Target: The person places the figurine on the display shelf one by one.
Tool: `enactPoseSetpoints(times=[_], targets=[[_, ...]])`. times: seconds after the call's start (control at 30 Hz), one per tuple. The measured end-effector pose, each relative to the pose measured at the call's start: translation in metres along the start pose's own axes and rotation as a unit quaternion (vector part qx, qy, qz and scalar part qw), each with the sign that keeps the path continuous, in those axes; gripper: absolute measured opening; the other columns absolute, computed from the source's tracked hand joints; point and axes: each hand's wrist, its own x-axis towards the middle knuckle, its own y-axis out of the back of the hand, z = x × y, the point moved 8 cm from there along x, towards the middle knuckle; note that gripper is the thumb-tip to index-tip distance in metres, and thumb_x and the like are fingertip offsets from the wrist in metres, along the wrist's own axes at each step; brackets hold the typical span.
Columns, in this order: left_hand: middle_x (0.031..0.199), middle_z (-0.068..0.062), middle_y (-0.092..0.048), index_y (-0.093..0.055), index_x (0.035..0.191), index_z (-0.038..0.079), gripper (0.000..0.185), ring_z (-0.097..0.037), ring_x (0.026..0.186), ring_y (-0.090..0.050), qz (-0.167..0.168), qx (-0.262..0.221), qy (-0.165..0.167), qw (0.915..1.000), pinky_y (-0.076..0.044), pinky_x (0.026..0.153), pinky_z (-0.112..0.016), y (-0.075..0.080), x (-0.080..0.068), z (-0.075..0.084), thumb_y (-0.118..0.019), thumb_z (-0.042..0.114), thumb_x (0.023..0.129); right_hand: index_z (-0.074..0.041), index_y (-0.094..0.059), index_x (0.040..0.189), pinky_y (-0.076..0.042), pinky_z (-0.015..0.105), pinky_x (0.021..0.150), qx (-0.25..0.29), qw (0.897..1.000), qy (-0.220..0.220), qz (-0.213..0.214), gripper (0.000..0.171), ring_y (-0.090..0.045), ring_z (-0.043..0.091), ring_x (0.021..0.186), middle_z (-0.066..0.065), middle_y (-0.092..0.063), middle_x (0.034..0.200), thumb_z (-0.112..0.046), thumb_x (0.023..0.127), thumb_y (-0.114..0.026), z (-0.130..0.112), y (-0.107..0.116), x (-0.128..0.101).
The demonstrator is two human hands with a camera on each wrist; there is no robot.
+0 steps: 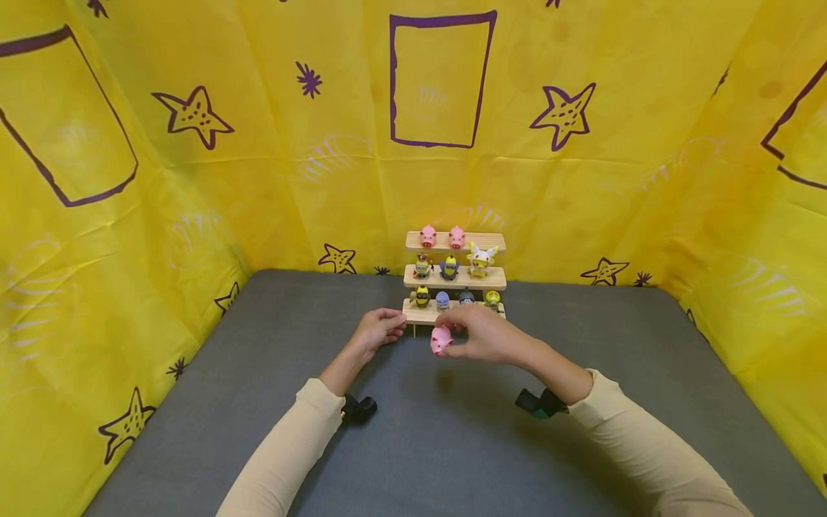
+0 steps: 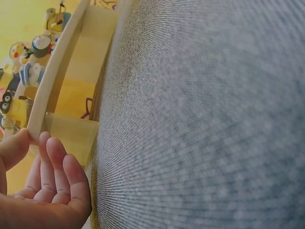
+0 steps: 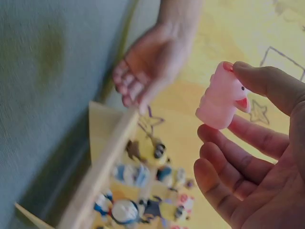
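Pink pig figurine (image 1: 441, 339) pinched loosely in right hand (image 1: 486, 336), left hand (image 1: 377, 329) relaxed at wooden shelf (image 1: 454, 276) end; light grip risks dropping it.

Cream long sleeves (image 1: 291, 445), bare hands

— What is that pink pig figurine (image 1: 441, 339) like?
— Small, rounded, glossy pink, with a red mark on its face. It is off the grey table, pinched in the right hand (image 1: 486, 334).
— Where is it?
— Just in front of the wooden stepped shelf (image 1: 413, 310), near its lowest step, towards the table's far edge.
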Motion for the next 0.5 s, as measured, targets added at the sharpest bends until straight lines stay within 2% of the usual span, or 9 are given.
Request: enactPoseSetpoints(times=[0.27, 0.5], targets=[[0.090, -0.004, -0.067, -0.060, 0.120, -0.003, 0.031, -0.012, 0.075, -0.062, -0.009, -0.003, -0.002, 0.9999, -0.051, 0.069, -0.024, -0.001, 0.000, -0.001, -0.062, 0.017, 0.096, -0.010, -0.069, 0.109, -0.047, 0.030, 0.075, 0.003, 1.000, -0.011, 0.024, 0.036, -0.061, 0.022, 0.088, -0.001, -0.069, 0.096, -0.029, 0.080, -0.080, 0.010, 0.029, 0.006], [0.094, -0.008, -0.068, -0.060, 0.120, -0.004, 0.032, -0.011, 0.074, -0.062, -0.010, 0.000, -0.005, 0.9999, -0.052, 0.071, -0.025, -0.001, 0.001, -0.001, -0.063, 0.018, 0.096, -0.008, -0.070, 0.107, -0.046, 0.028, 0.070, -0.002, 0.999, -0.012, 0.043, 0.036, -0.058, 0.017, 0.081, 0.002, -0.069, 0.093, -0.026, 0.079, -0.081, 0.017, 0.050, 0.013]])
